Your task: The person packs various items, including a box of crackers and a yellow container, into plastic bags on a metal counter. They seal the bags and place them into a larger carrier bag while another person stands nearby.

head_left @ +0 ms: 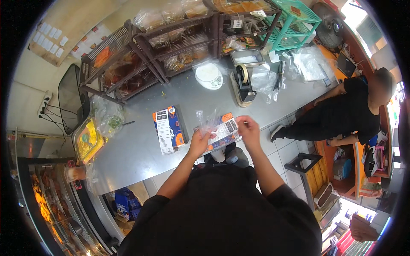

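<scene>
A blue and orange box (228, 117) lies at the front edge of the metal counter, partly under my hands, with a white printed receipt (225, 129) over it. My left hand (200, 142) is closed on a crumpled clear plastic bag (206, 121) at the box's left end, beside the receipt. At the other end of the receipt, my right hand (249, 128) has its fingers curled in a pinch; what is between them cannot be made out. Left of my hands sits a second blue and orange box (176, 131), also bearing a long receipt (163, 133).
Behind the boxes are a white kitchen scale (209, 76) and a tape dispenser (244, 87). Brown racks (177, 38) of bagged food line the back. A yellow-filled tray (89, 141) stands left, near a heated food cabinet (55, 209). Another person (337, 113) stands at the right.
</scene>
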A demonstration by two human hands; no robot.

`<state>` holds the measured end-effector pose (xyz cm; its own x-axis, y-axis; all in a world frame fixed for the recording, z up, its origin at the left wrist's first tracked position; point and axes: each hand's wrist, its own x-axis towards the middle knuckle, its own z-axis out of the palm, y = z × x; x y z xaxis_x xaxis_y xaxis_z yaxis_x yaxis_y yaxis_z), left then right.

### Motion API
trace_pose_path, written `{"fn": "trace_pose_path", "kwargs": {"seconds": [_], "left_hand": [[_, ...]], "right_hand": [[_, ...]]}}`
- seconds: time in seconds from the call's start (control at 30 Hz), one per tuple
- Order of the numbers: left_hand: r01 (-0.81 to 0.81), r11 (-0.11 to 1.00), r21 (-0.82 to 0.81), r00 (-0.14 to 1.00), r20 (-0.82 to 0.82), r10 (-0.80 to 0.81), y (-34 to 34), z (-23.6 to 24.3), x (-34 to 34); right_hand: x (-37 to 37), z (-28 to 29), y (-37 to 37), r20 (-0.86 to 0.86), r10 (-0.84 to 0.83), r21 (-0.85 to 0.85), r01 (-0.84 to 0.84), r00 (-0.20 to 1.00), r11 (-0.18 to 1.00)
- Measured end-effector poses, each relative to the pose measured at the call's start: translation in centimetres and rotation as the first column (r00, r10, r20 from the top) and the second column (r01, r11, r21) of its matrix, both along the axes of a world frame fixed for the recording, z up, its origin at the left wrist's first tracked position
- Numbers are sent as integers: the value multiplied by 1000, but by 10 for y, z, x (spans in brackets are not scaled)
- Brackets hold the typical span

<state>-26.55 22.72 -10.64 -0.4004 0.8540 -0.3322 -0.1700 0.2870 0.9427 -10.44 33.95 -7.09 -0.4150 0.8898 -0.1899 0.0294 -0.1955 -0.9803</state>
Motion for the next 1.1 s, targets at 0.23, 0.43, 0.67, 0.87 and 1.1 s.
{"fn": "trace_pose_path", "kwargs": {"seconds": [0.23, 0.43, 0.67, 0.87, 1.1], "left_hand": [[91, 993, 74, 995, -38, -88, -1, -20, -7], [-43, 999, -10, 997, 67, 43, -1, -4, 1], [11, 998, 67, 997, -71, -7, -1, -17, -2], [36, 998, -49, 994, -101, -41, 3, 10, 1], [-23, 993, 114, 1000, -14, 24, 2, -13, 1]], "right_hand": [[-25, -51, -36, 13, 148, 144, -149, 989, 978], [-25, -56, -30, -6, 166, -26, -166, 986, 986], [-29, -57, -34, -5, 123, -31, -123, 992, 992], [-28, -71, -37, -83, 33, -47, -37, 996, 998], [-21, -59, -38, -362, -76, -315, -45, 929, 948]]}}
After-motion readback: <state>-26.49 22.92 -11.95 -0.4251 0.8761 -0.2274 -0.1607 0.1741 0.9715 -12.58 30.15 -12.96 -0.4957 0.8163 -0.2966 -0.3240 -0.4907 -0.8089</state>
